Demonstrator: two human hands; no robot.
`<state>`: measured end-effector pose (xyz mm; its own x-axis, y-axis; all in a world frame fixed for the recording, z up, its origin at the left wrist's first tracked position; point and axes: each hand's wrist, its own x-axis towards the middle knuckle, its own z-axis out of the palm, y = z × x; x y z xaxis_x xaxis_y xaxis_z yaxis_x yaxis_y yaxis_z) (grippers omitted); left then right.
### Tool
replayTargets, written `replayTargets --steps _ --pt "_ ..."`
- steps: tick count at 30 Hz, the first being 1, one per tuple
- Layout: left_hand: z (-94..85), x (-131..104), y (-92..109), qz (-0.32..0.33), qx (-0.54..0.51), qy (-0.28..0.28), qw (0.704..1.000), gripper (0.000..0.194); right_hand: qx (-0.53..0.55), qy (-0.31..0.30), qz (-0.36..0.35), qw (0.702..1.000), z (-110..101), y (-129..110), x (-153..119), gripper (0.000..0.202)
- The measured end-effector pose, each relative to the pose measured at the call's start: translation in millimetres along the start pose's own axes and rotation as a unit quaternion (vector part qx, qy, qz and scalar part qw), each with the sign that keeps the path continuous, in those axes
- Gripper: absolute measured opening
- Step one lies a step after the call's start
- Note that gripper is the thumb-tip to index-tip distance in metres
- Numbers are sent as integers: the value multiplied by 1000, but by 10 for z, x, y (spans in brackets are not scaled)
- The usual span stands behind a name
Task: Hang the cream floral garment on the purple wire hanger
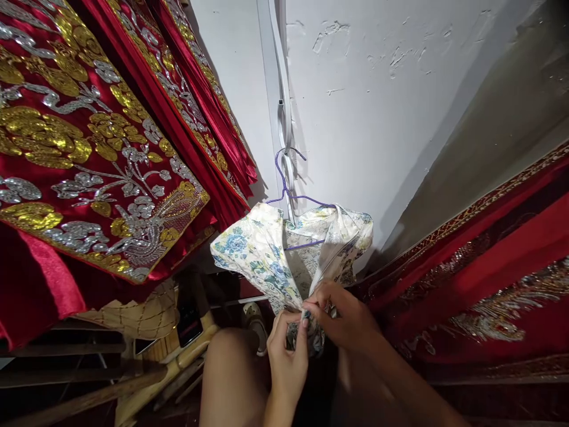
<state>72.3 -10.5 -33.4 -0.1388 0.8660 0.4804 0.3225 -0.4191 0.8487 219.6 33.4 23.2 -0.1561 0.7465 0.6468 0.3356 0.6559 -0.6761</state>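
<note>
A white garment with a blue and yellow floral print hangs on a purple wire hanger, its front parted in a V. My left hand pinches the lower front of the cloth between thumb and fingers. Right beside it, my right hand grips the garment's front edge, fingertips nearly touching those of my left hand. The small spot between the fingertips is too small to make out.
The hanger hooks onto a white strap against a pale wall. Red sequined cloth hangs at left, more red cloth at right. A wooden chair stands lower left, a dark phone-like object on it.
</note>
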Motion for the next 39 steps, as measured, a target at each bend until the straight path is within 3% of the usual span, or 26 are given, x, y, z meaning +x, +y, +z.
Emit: replayTargets --steps 4,8,13,19,22,26,31,39 --pt "-19 -21 5 -2 6 -2 1000 8 11 -17 -112 993 -174 -36 442 31" --pt "11 -57 11 -25 -4 -13 1000 12 -14 -30 -155 987 -274 -52 848 33" --pt "41 -51 -96 -38 -3 -19 999 15 -66 -25 -157 985 -280 -12 1260 36" --pt "59 -210 -264 -68 -18 1 998 19 -61 9 -66 996 -492 -222 1601 28" --pt "24 -287 -283 -96 -20 15 995 19 -65 -38 -62 995 -475 -280 1501 21" --pt "-35 -272 -274 -105 -14 6 994 20 -76 -105 -98 987 -255 -56 1111 12" --pt "-31 -245 -252 -109 -23 -1 994 21 -131 -72 -89 985 -25 318 748 30" --pt "79 -225 -142 -95 -44 -8 995 22 -154 -7 -131 979 210 562 720 21"
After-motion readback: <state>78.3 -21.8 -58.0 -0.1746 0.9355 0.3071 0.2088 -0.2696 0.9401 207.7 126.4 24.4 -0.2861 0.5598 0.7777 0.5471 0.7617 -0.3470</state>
